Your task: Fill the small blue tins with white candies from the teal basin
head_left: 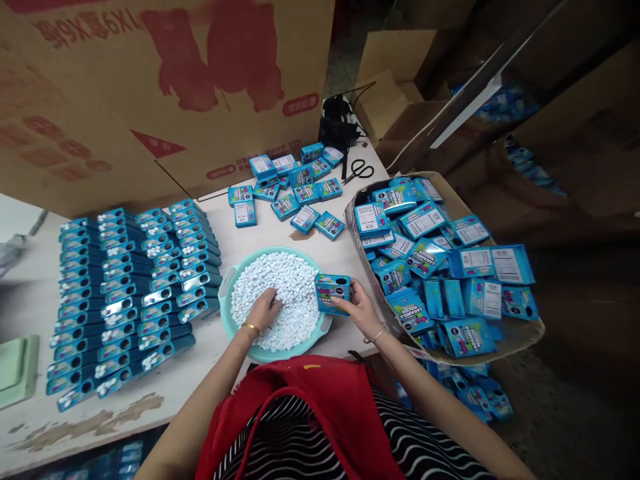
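Note:
A teal basin [226, 293] heaped with small white candies [290, 287] sits on the table in front of me. My left hand [263, 311] rests in the candies, fingers curled into the pile. My right hand [357, 308] holds a small blue printed box [332, 292] upright at the basin's right rim, its open top facing up.
Rows of open blue boxes [125, 293] with candies lie at the left. Closed blue boxes [295, 190] are scattered at the back, beside scissors [358, 171]. A cardboard tray [520, 333] of flat blue boxes stands at the right. Large cartons [165, 87] stand behind.

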A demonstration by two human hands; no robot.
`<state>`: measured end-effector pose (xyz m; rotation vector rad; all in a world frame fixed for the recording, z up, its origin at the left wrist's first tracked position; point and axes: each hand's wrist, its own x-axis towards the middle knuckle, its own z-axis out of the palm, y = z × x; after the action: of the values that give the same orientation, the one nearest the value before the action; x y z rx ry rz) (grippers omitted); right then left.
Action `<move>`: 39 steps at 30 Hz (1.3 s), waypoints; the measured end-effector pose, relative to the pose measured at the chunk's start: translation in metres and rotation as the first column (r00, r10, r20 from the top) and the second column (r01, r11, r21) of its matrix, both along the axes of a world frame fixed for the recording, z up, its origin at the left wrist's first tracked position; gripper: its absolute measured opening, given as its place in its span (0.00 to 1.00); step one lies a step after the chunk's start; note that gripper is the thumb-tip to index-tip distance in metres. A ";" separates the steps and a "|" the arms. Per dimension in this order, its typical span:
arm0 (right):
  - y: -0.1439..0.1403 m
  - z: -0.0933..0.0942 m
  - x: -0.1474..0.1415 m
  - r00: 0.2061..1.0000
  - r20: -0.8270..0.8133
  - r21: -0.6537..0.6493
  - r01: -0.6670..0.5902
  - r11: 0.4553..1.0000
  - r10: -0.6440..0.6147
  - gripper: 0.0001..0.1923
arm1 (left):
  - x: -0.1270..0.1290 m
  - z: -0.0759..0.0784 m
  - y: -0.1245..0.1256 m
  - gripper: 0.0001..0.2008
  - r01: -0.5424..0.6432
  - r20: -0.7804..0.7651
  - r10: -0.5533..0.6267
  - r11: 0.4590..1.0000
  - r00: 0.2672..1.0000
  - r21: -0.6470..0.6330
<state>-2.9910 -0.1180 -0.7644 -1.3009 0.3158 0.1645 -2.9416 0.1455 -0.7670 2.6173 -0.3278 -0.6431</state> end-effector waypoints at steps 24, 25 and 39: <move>0.047 0.010 0.005 0.790 0.478 -0.597 -0.027 0.802 0.383 0.22 | -0.004 0.193 -0.052 0.11 0.371 -0.003 -0.417 0.807 0.909 0.460; 0.048 0.009 0.004 0.791 0.479 -0.596 -0.025 0.803 0.381 0.22 | -0.006 0.196 -0.056 0.12 0.384 -0.014 -0.432 0.785 0.902 0.486; 0.019 0.002 0.011 0.928 0.347 -0.458 0.038 0.888 0.140 0.16 | -0.015 0.039 0.038 0.09 0.185 -0.173 -0.138 0.936 0.975 0.299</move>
<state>-2.9805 -0.0993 -0.7621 -1.7783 -0.0138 -0.1245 -2.9564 0.1830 -0.7279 2.8387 -0.4292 -1.0172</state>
